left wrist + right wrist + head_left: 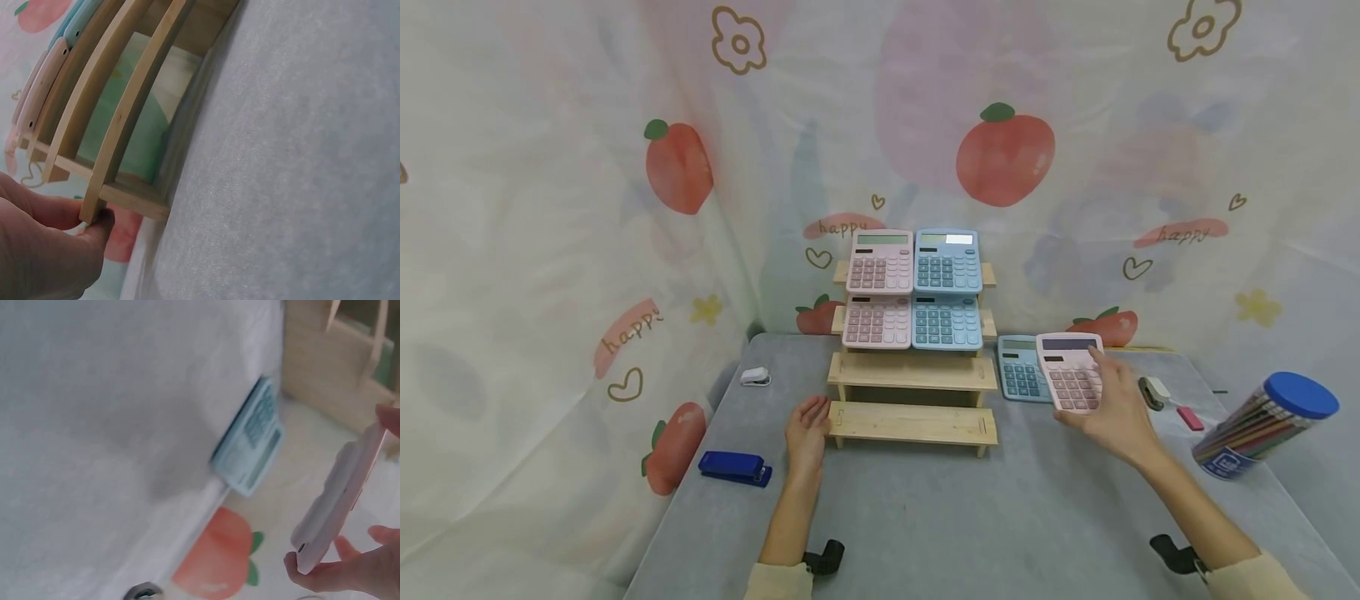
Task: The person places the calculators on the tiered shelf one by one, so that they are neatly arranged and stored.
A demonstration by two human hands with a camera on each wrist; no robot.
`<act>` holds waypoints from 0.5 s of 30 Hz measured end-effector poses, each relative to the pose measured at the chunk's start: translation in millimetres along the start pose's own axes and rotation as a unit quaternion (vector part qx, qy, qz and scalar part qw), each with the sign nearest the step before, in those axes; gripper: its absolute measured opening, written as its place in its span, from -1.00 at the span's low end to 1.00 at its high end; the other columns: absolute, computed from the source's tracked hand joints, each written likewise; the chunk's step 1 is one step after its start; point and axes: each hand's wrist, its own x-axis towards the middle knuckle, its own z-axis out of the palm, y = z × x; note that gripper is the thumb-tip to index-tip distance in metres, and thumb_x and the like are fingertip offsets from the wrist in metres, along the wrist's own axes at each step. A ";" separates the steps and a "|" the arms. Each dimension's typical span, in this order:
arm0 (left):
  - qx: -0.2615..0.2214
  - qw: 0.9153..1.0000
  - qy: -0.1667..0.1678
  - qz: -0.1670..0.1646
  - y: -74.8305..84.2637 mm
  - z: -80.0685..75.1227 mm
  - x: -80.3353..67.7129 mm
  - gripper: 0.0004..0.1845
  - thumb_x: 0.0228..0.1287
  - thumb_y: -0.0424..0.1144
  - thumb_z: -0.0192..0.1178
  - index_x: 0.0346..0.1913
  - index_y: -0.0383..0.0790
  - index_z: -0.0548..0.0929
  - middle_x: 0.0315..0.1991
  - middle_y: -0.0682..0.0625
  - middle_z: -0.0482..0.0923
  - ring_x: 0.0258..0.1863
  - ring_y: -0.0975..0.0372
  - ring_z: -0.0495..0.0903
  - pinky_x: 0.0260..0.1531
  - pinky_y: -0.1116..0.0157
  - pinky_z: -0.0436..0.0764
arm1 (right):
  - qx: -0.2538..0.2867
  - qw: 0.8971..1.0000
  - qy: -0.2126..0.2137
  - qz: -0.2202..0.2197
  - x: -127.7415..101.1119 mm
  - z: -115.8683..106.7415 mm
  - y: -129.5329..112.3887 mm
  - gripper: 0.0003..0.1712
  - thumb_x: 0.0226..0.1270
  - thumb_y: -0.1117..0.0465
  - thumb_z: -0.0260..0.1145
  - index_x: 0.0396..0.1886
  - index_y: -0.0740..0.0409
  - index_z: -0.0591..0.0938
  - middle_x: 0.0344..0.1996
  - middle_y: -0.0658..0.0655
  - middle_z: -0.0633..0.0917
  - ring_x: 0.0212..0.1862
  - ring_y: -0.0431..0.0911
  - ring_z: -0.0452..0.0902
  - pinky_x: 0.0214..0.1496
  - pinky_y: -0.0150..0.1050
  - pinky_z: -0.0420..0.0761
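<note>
The right hand grips a pink calculator, a blue one just beyond its fingertips. The left hand rests relaxed fingers against the rack's end.

Probably a staged recording booth; fruit-print curtains enclose a grey table.

We see a pale pink calculator with a dark display in our right hand, and a light blue calculator lying on the grey desk. The stepped rack is pale natural wood; on it sit two pink calculators and two blue calculators. The backdrop cloth is off-white, printed with red peaches, green leaves, brown outline flowers and hearts. A stapler is deep blue, a small stapler white. The pencil tub has a blue lid and multicoloured pencils.
</note>
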 end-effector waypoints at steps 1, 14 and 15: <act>0.001 1.000 0.000 0.000 0.1 -0.3 -0.1 -0.38 0.31 -0.75 -0.03 0.44 -0.52 0.30 0.40 -0.42 0.41 0.45 -0.14 0.42 0.42 0.01 0.42 | 0.001 1.000 -0.001 -0.006 -3.3 -1.7 -6.8 0.46 -0.07 0.09 0.73 0.69 0.19 -0.02 0.38 0.58 0.17 0.13 0.45 0.31 0.07 0.48 0.46; -0.007 1.000 -0.001 -0.003 1.1 -0.2 1.6 -0.37 0.29 -0.75 -0.01 0.44 -0.52 0.31 0.40 -0.42 0.40 0.45 -0.14 0.42 0.42 0.03 0.42 | 0.031 0.998 -0.060 -0.020 -25.7 -0.3 -72.4 0.40 -0.07 0.11 0.72 0.67 0.15 0.05 0.41 0.47 0.19 0.19 0.35 0.36 0.08 0.30 0.51; -0.008 1.000 -0.002 -0.003 1.0 -0.2 2.0 -0.37 0.29 -0.76 -0.02 0.45 -0.53 0.30 0.40 -0.44 0.40 0.45 -0.16 0.41 0.42 0.02 0.42 | 0.033 0.997 -0.063 -0.022 -26.0 1.4 -76.2 0.39 -0.08 0.12 0.72 0.67 0.15 0.06 0.41 0.46 0.20 0.18 0.34 0.38 0.08 0.27 0.52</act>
